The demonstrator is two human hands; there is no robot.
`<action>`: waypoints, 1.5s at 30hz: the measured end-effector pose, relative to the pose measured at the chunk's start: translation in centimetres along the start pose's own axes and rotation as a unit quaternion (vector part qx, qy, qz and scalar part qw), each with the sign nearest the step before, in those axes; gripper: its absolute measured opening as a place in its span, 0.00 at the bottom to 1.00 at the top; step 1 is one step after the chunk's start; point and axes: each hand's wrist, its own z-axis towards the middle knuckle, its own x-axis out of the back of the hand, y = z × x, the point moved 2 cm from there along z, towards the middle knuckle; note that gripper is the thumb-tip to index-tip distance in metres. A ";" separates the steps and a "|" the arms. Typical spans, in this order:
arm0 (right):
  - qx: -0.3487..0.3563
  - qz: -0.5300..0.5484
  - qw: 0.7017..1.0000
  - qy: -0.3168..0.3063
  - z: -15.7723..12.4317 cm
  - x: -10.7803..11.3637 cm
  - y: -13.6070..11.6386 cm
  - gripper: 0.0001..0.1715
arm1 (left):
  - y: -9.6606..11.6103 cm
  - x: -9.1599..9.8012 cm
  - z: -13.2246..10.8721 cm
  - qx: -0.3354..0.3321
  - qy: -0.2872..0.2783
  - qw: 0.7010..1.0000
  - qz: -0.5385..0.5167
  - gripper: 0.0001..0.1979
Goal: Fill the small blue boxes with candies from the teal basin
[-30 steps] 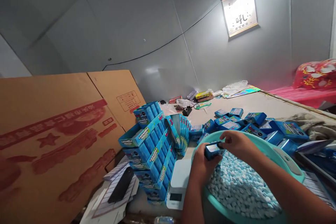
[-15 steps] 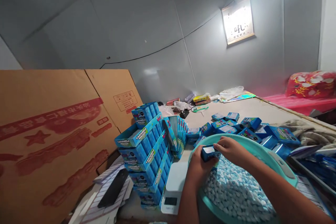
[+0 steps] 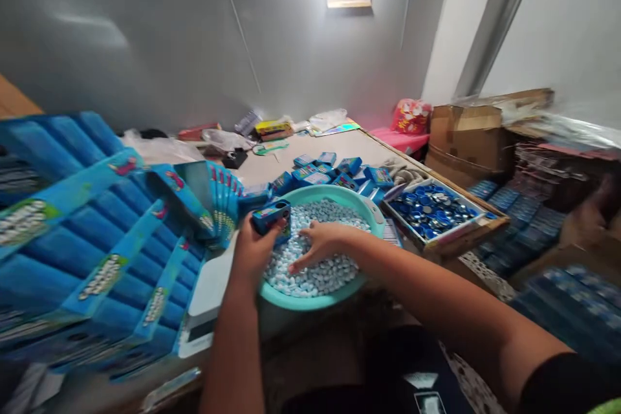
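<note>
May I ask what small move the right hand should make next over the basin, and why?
Probably close the right hand on a few candies and lift them toward the small blue box: its fingers lie spread on the candies in the teal basin, and the left hand holds the box just above the basin's left rim.

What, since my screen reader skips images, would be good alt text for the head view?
The person's left hand grips a small blue box at the rim of a teal basin of pale candies, where the right hand rests with fingers spread. Stacked blue display cartons stand to the left; a tray of blue caps sits to the right.
</note>
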 end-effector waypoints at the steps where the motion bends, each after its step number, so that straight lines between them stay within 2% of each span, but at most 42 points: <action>1: 0.028 -0.016 0.999 -0.014 -0.2 -0.1 0.0 0.54 | 0.0 0.0 0.1 -0.014 0.003 1.000 0.010 0.31; 3: 0.053 -0.044 0.997 -0.031 -0.7 0.1 -0.4 0.51 | 0.3 -0.1 0.0 -0.028 0.007 0.999 0.028 0.30; 6: 0.030 -0.064 0.997 -0.023 -1.4 0.6 -1.7 0.42 | 1.0 -0.2 -0.5 -0.035 -0.019 0.998 0.051 0.30; 9: 0.009 -0.059 0.998 0.010 -1.9 1.1 -2.8 0.25 | 1.2 -0.1 -1.1 -0.045 -0.038 0.996 0.062 0.36; 12: -0.006 0.006 1.000 0.030 -2.2 1.7 -3.3 0.10 | 1.0 0.3 -1.3 -0.048 -0.033 0.997 0.056 0.36; 15: -0.044 0.132 0.989 0.052 -2.6 2.8 -3.0 0.09 | 0.8 0.4 -1.2 -0.046 -0.051 0.996 0.057 0.32; 18: -0.077 0.263 0.958 0.086 -2.7 4.1 -2.7 0.08 | 0.8 0.5 -1.1 -0.047 -0.075 0.994 0.061 0.30; 22: -0.033 0.427 0.889 0.161 -1.5 5.6 -4.0 0.09 | 1.1 0.6 -1.2 -0.048 -0.094 0.992 0.075 0.29; 26: 0.011 0.532 0.821 0.207 1.1 5.6 -6.5 0.07 | 1.4 0.6 -1.3 -0.046 -0.093 0.988 0.111 0.28; 28: 0.016 0.558 0.795 0.237 2.2 5.1 -7.3 0.07 | 1.4 0.6 -1.4 -0.043 -0.086 0.987 0.132 0.26; 30: 0.027 0.564 0.783 0.261 2.7 4.5 -7.6 0.07 | 1.2 0.5 -1.4 -0.046 -0.081 0.987 0.135 0.25; 33: 0.042 0.582 0.767 0.265 2.8 3.6 -7.3 0.10 | 1.0 0.4 -1.5 -0.068 -0.100 0.985 0.123 0.25; 36: 0.064 0.614 0.737 0.275 2.5 3.0 -6.8 0.13 | 1.2 0.4 -1.7 -0.074 -0.111 0.981 0.140 0.25; 39: 0.086 0.616 0.728 0.287 2.3 2.7 -6.7 0.12 | 1.7 0.3 -1.9 -0.076 -0.129 0.974 0.172 0.24; 42: 0.074 0.626 0.717 0.297 2.3 2.7 -6.6 0.13 | 2.1 0.2 -1.9 -0.100 -0.143 0.965 0.194 0.23; 45: 0.046 0.649 0.703 0.286 2.4 2.9 -6.5 0.14 | 2.0 0.2 -1.6 -0.087 -0.157 0.967 0.180 0.22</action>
